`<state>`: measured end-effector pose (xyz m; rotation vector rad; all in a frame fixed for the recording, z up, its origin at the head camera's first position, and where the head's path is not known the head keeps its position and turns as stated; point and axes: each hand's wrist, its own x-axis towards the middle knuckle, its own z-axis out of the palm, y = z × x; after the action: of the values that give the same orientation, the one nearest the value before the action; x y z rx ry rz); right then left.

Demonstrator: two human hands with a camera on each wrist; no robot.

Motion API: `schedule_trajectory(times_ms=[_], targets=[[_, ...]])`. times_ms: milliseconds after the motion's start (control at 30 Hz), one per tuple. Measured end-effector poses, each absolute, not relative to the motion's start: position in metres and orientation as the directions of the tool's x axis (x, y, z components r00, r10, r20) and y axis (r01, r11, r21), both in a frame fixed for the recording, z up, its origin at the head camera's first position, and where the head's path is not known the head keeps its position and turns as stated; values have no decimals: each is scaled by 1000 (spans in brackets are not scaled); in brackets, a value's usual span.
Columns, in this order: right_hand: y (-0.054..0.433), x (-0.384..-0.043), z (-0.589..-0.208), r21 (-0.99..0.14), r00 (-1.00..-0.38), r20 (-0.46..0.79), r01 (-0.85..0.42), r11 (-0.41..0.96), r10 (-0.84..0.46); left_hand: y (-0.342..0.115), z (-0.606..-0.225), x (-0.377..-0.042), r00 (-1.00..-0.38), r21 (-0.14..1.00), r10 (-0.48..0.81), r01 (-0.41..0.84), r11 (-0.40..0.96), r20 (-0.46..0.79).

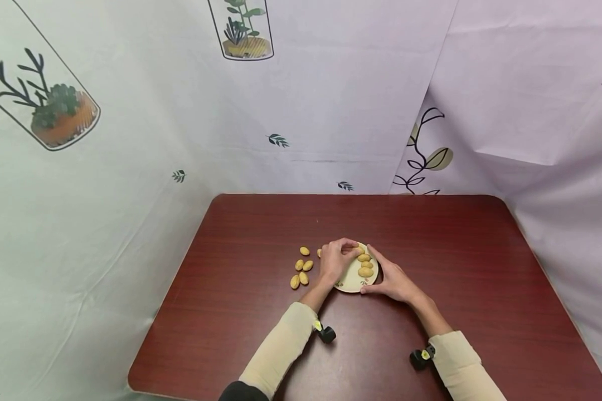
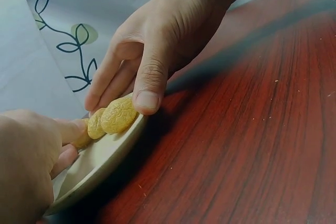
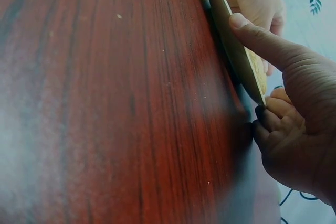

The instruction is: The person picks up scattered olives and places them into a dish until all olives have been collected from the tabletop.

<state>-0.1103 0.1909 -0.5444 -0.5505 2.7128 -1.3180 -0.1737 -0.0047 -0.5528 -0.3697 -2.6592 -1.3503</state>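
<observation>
A pale round plate with small printed marks on its rim carries several yellow, wrinkled, oval nut-like pieces in a line along its right side. My right hand grips the plate's right edge, thumb on the near rim and fingers around the far rim, as the right wrist view also shows. Over the plate's left part, my left hand pinches a yellow nut-like piece at the far end of the line; the fingers partly hide it.
Left of the plate, several more yellow pieces lie loose on the dark red wooden table. One more piece peeks out beside the left hand. Pale printed cloth hangs behind the table and at its sides.
</observation>
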Motion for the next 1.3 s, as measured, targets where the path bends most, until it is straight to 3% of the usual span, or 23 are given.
schedule_trajectory(times_ms=[667,1000,1300], targets=[[190,-110,-544,-775,-932,87,-286,564,-352,-14,-547,-175,-950,792,263,290,537,169],[190,-110,-544,-777,-931,86,-286,561,-356,-22,-541,-174,-929,729,284,363,581,237],[189,-110,-544,-790,-936,64,-259,556,-345,-41,-535,-177,-928,794,272,362,488,255]])
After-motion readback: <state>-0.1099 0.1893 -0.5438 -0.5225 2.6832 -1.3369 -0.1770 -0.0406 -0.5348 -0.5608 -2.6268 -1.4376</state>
